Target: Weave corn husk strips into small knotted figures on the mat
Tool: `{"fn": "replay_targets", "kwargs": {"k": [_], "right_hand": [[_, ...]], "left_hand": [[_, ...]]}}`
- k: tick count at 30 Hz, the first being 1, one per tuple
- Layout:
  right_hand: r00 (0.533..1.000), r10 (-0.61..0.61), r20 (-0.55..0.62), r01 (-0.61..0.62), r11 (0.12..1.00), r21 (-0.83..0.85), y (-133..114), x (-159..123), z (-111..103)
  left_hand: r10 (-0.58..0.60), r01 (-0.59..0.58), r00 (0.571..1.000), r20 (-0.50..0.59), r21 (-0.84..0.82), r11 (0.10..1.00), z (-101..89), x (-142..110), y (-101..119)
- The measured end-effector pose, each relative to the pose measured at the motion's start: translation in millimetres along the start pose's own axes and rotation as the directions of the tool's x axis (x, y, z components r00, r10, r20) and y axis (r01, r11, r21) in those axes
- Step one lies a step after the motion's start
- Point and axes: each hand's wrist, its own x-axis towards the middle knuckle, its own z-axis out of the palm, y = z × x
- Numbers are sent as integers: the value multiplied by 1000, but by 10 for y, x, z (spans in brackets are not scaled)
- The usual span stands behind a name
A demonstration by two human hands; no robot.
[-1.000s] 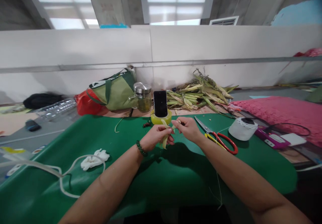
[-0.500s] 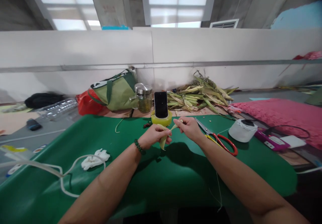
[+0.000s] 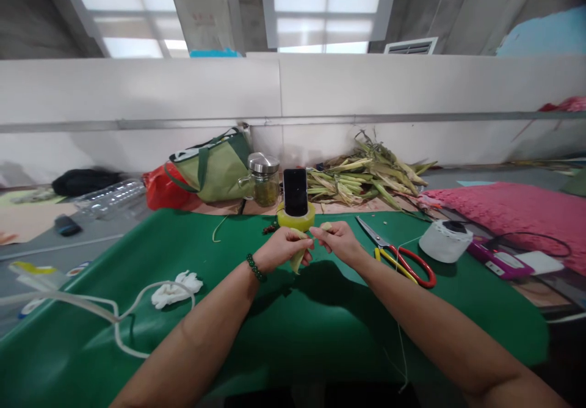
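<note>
Yellowish husk (image 3: 296, 262) in pinched grip of left hand (image 3: 282, 248) and right hand (image 3: 341, 242)

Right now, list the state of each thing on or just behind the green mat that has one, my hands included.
Left hand: pinching a pale strip.
Right hand: pinched shut, a pale piece showing at the fingers.
Phone: upright, dark-screened.
Glass mug: lidded.
Scissors: lying flat, blades seemingly together.
White wad: crumpled.
White roll: standing on end.
Leaf pile: loosely heaped.

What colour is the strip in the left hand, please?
The strip is pale yellow-green; see the head view.
</note>
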Motion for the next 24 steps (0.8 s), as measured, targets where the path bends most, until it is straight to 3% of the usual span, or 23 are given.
{"fn": "replay_targets", "kwargs": {"k": [6,10,13,16,24], "right_hand": [[1000,7,-19,-7,1000,-15,-2,28,-28],[989,125,77,-121,991,-56,7,43,-15],[980,63,190,-32,986,-163,8,16,51],[974,-13,227,61,977,-206,10,-4,104],[945,-126,301,215,934,-284,-58,-6,-2]], "left_hand": [[24,-24,999,-46,1,1000,-5,-1,11],[61,-66,965,-256,-13,998,6,56,-20],[142,-128,917,-372,63,990,16,89,-33],[162,-133,916,-367,104,986,29,87,-20],[6,6,975,-224,53,999,23,24,26]]}}
